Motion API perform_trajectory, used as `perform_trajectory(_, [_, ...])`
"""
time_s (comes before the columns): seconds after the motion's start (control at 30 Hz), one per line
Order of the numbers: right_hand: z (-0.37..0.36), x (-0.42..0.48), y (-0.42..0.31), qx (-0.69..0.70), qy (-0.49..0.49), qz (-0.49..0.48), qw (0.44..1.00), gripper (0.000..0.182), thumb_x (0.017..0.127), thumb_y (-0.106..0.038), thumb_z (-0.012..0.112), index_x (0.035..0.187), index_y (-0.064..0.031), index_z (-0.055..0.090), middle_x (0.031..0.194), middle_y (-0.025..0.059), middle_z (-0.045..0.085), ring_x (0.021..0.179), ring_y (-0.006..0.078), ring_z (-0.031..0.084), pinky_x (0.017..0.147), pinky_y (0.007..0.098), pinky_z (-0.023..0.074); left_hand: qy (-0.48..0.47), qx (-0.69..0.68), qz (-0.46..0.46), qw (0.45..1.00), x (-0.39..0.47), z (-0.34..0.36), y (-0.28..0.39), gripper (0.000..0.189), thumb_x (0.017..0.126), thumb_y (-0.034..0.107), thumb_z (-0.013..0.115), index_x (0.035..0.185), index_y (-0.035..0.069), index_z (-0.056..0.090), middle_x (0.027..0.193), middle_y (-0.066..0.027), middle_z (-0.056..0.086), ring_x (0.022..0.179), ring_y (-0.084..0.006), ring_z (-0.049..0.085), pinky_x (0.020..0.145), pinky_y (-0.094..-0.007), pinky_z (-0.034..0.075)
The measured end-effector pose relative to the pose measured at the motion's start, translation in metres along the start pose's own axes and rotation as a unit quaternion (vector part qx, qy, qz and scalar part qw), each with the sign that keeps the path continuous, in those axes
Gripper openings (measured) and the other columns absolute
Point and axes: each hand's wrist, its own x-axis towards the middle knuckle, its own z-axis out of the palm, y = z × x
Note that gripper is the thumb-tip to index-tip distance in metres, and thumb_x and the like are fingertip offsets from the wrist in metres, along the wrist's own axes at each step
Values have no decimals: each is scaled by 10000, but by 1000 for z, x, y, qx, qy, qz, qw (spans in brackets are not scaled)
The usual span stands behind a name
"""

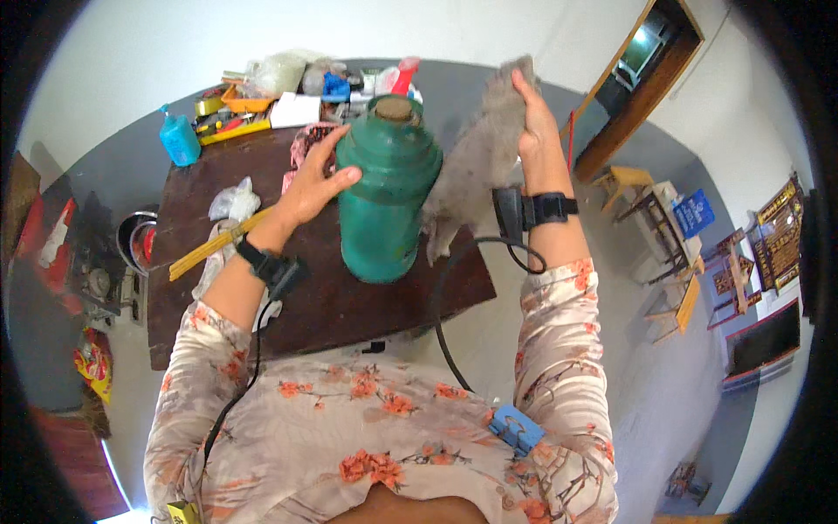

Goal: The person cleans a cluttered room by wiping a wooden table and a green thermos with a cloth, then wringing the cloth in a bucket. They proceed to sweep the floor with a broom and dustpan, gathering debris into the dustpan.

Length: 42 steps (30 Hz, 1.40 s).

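A green thermos flask (383, 229) with a cork stopper (393, 109) stands upright near the right side of a dark brown table (314, 308). My left hand (314, 180) rests with spread fingers against the upper left of the flask. A grey cloth (484, 141) hangs from my right hand (540, 118), which grips its upper part to the right of the flask. The cloth's lower end reaches down beside the flask, near the table's right edge. Patterned pink fabric (308, 141) lies behind my left hand.
Yellow sticks (216, 249) and a crumpled plastic bag (236, 200) lie left of my left wrist. A blue pump bottle (179, 139), an orange basket (245, 101) and white paper (296, 110) are at the table's back. Wooden stools (677, 304) stand at the right.
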Motion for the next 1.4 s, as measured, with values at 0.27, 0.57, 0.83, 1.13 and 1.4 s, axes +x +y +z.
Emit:
perform_trajectory(0.27, [-1, -76, 152, -217, 121, -162, 955, 511, 850, -389, 478, 1137, 34, 474, 1063, 149, 546, 1005, 254, 491, 873, 332, 360, -25, -31, -4, 999, -8, 0, -5, 700, 799, 363, 552, 1331, 51, 222, 1298, -178, 322, 1208, -261, 299, 1000, -358, 219])
perform_trajectory(0.57, [-41, -179, 282, -417, 123, -54, 899, 383, 839, -322, 521, 806, 57, 560, 763, 141, 586, 729, 178, 534, 662, 321, 423, 23, 30, -56, 998, -17, 2, -2, 768, 797, 405, 551, 1336, 13, 169, 1333, -206, 257, 1225, -294, 283, 1005, -363, 219])
perform_trajectory(0.83, [-36, -161, 160, -244, 110, -58, 962, 308, 816, -230, 552, 1014, 7, 554, 903, 58, 604, 791, 148, 565, 703, 289, 450, -1, -86, -89, 992, -40, -21, 15, 846, 731, 439, 611, 1346, 43, 186, 1301, -159, 326, 1205, -253, 323, 987, -347, 262])
perform_trajectory(1.13, [-2, -99, 186, -211, 85, -20, 973, 566, 799, -431, 541, 1125, 30, 501, 1092, 113, 528, 1010, 196, 476, 872, 286, 361, 10, -134, -84, 987, -63, -47, -25, 1038, 613, 598, 642, 1347, 29, 178, 1346, -105, 278, 1237, -209, 270, 1011, -327, 211])
perform_trajectory(1.4, [-24, -122, 238, -339, 209, -76, 914, 578, 814, -471, 480, 950, 86, 552, 924, 211, 582, 898, 295, 535, 786, 351, 396, 33, -139, -84, 986, -84, -60, -35, 1017, 609, 586, 649, 1329, 8, 224, 1323, -102, 312, 1217, -205, 297, 1005, -316, 218])
